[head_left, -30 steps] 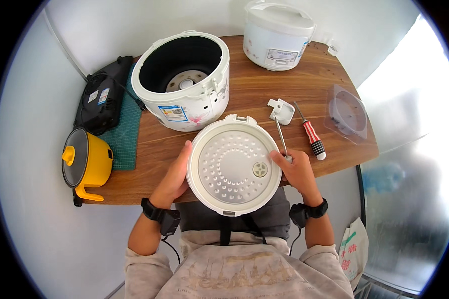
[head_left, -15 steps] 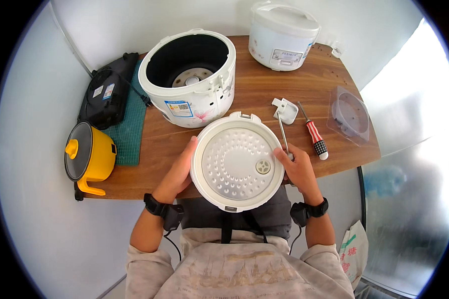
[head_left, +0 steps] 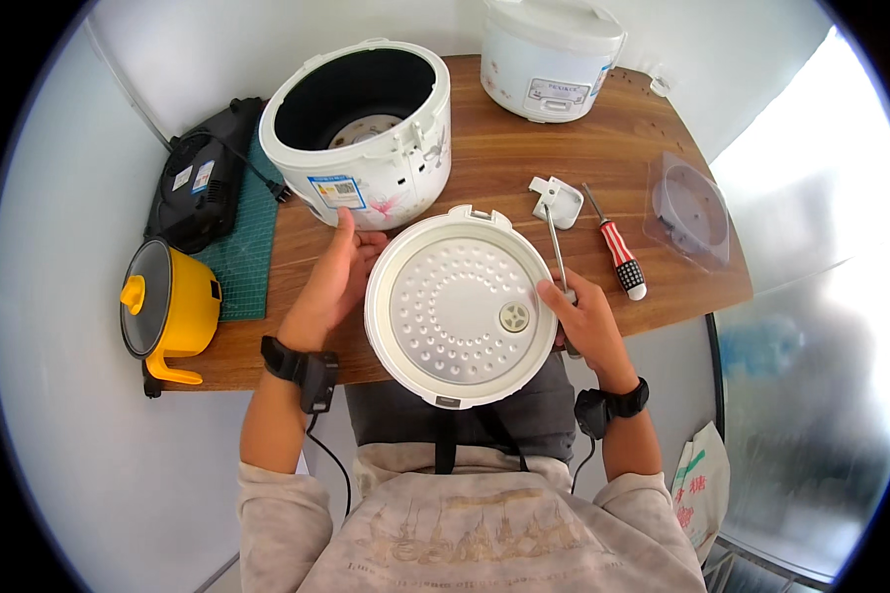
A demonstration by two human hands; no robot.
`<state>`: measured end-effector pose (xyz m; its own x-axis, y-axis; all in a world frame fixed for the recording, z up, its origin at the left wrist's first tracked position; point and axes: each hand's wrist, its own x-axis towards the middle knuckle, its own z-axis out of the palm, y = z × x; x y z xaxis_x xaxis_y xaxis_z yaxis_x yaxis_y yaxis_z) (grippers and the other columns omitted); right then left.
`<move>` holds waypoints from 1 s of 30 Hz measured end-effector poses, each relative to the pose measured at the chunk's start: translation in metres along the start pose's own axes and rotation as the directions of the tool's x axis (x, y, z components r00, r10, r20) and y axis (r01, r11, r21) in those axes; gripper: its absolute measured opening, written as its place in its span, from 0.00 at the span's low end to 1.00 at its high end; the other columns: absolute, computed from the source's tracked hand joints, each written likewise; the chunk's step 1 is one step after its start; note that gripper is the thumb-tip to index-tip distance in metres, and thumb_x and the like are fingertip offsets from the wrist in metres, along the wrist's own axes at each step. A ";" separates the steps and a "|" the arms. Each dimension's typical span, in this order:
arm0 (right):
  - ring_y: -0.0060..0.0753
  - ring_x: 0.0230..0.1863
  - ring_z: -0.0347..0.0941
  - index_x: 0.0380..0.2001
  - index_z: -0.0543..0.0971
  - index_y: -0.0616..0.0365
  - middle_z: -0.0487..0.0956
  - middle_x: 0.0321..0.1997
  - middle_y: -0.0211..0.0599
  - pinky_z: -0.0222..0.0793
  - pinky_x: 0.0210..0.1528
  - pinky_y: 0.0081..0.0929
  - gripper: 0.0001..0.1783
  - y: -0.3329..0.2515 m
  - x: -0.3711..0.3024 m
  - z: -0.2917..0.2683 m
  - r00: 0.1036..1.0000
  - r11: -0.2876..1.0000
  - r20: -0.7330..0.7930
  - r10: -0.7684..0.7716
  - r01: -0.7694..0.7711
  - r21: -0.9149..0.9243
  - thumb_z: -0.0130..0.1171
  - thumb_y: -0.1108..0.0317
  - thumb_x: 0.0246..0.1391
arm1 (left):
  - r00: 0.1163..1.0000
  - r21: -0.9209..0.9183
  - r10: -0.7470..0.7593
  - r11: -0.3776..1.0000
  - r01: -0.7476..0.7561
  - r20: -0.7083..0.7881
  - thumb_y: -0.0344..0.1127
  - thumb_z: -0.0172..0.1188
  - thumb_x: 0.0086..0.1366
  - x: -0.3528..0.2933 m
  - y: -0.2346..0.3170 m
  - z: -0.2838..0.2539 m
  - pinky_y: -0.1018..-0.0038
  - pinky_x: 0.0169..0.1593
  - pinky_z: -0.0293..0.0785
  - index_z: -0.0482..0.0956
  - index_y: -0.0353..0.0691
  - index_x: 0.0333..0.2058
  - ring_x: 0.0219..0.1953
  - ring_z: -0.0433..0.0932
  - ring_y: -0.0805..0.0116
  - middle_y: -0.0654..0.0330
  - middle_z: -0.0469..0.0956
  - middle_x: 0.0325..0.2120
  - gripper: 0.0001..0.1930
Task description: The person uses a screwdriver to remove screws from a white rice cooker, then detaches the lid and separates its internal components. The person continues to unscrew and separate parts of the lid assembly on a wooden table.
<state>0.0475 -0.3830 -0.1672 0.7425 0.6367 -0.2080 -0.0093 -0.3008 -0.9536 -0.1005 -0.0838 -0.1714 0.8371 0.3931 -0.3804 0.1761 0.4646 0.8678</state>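
Note:
A round white rice cooker lid (head_left: 450, 341) with a dimpled metal inner plate and a small round vent faces up at the table's front edge. My right hand (head_left: 593, 321) grips its right rim, thumb on top. The same hand also has a screwdriver (head_left: 556, 252), its metal shaft pointing away from me and its handle partly hidden by the fingers. My left hand (head_left: 338, 277) is open with the thumb raised, off the lid's left edge. Just beyond that hand stands the lidless white rice cooker body (head_left: 282, 158), dark inside.
A white bracket piece (head_left: 564, 203), a red-striped screwdriver (head_left: 620, 257) and a clear plastic tray (head_left: 694, 212) lie right. Another rice cooker (head_left: 549, 64) stands at the back. Left are a yellow pot (head_left: 190, 306), a black case (head_left: 203, 183) and a green cutting mat (head_left: 245, 267).
My left hand has let go of the lid's left rim and moved up and left, toward the cooker body. My right hand still holds the lid and screwdriver. The whole view has shifted slightly.

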 end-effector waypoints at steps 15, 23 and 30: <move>0.14 0.16 0.69 0.51 0.78 0.63 0.79 0.23 0.27 0.63 0.17 0.18 0.19 -0.005 0.004 0.001 0.999 0.999 0.000 0.036 -0.036 0.039 0.59 0.58 0.67 | 0.999 0.124 -0.048 0.991 0.048 -0.005 0.80 0.39 0.67 0.081 0.058 -0.019 0.60 0.57 0.76 0.58 0.29 0.63 0.59 0.76 0.51 0.43 0.71 0.58 0.51; 0.13 0.17 0.69 0.51 0.78 0.62 0.79 0.24 0.27 0.64 0.17 0.17 0.19 -0.004 0.004 0.002 0.999 0.999 -0.017 0.035 -0.034 0.034 0.60 0.57 0.67 | 0.994 -0.049 -0.097 0.994 0.094 -0.060 0.76 0.52 0.65 0.112 0.071 -0.026 0.53 0.59 0.74 0.58 0.36 0.62 0.58 0.76 0.48 0.46 0.72 0.55 0.47; 0.13 0.17 0.69 0.50 0.79 0.61 0.79 0.25 0.26 0.63 0.17 0.17 0.19 -0.005 0.009 0.005 0.999 0.999 -0.037 0.026 -0.025 0.028 0.60 0.57 0.67 | 0.996 -0.011 0.033 0.999 -0.032 0.087 0.56 0.55 0.73 0.107 0.054 -0.041 0.59 0.58 0.75 0.67 0.40 0.58 0.57 0.78 0.54 0.50 0.76 0.54 0.27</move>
<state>0.0510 -0.3725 -0.1653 0.7663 0.6019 -0.2249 -0.0465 -0.2971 -0.9537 -0.0225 0.0162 -0.1789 0.8842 0.3377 -0.3227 0.1439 0.4604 0.8760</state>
